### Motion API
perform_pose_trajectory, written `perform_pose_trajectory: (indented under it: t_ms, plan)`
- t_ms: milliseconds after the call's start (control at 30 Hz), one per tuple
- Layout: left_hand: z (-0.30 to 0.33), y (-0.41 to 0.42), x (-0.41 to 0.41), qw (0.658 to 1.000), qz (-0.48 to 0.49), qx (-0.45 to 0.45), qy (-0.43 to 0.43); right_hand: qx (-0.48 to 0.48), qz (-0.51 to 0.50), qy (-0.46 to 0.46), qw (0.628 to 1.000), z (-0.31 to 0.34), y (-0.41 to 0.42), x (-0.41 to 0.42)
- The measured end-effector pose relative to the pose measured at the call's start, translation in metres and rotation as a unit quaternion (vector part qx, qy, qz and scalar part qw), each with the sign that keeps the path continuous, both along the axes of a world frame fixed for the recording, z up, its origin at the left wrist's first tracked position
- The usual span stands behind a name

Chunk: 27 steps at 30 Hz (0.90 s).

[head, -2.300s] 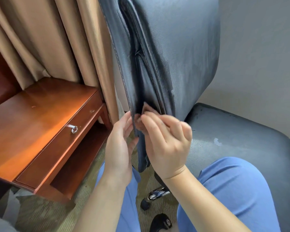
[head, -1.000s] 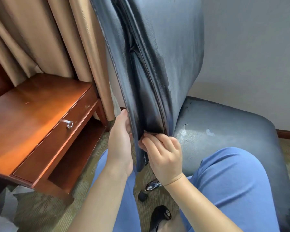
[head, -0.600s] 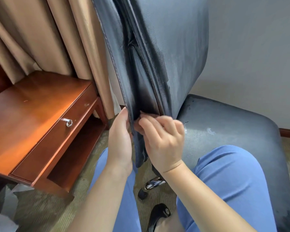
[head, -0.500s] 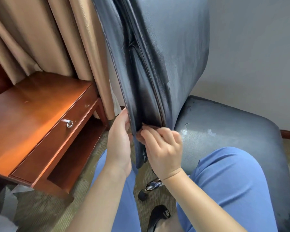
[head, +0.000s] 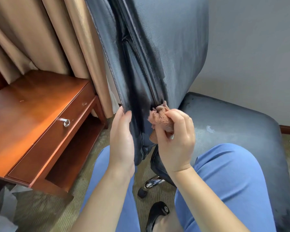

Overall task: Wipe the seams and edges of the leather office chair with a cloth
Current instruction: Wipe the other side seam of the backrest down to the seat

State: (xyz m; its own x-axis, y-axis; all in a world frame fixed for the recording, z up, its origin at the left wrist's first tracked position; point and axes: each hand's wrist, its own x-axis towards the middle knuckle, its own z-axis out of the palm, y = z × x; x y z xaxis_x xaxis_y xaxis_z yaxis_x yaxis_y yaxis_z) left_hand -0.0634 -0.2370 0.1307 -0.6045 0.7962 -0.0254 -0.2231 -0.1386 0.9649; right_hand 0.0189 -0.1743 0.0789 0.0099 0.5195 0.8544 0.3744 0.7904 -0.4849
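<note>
The dark grey-blue leather chair back (head: 171, 47) stands upright in the middle, seen from its side, with a deep seam (head: 141, 67) running down it. Its seat (head: 233, 121) spreads to the right. My left hand (head: 122, 139) lies with straight fingers against the outer edge flap, near the lower end. My right hand (head: 176, 139) grips a bunched pinkish-brown cloth (head: 161, 119), whose tip touches the low end of the seam.
A wooden side table (head: 32, 118) with a ring-pull drawer stands at the left, beige curtains (head: 45, 36) behind it. A grey wall is at the right. Below are my blue trouser knees (head: 228, 178), a black shoe (head: 157, 213), a chrome chair leg with castor (head: 151, 181) and carpet.
My right hand has drawn back out of the seam and turned, so the cloth now shows in its fingers. The left hand stays against the chair's edge.
</note>
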Motion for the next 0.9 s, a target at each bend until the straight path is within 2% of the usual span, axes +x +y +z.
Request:
perform_pose_trajectory:
  t_ms: [200,333,500,633,733,833,900]
  plan:
    - [-0.002,0.001,0.003,1.000,0.009,0.011,-0.006,-0.065,0.010,-0.036,0.997,-0.039,-0.003,0.010]
    - [-0.009,0.002,0.002,1.000,0.018,-0.005,-0.004,-0.107,0.018,-0.031,0.994,-0.033,-0.006,0.010]
    - [-0.018,0.002,0.000,1.000,0.023,-0.021,0.004,-0.085,0.003,0.008,0.996,-0.005,-0.004,-0.001]
    - [-0.018,0.003,0.000,1.000,0.017,-0.009,0.012,-0.101,0.002,0.011,0.995,-0.020,-0.005,-0.001]
    - [-0.019,0.004,0.000,1.000,0.016,-0.002,0.008,-0.178,-0.009,0.017,0.984,-0.048,-0.013,0.000]
    - [-0.023,0.005,0.001,1.000,0.020,-0.013,0.004,-0.293,-0.013,0.051,0.955,-0.060,-0.021,-0.006]
    - [-0.025,0.005,0.002,1.000,0.017,-0.018,-0.002,-0.336,-0.011,0.079,0.939,-0.059,-0.023,-0.009]
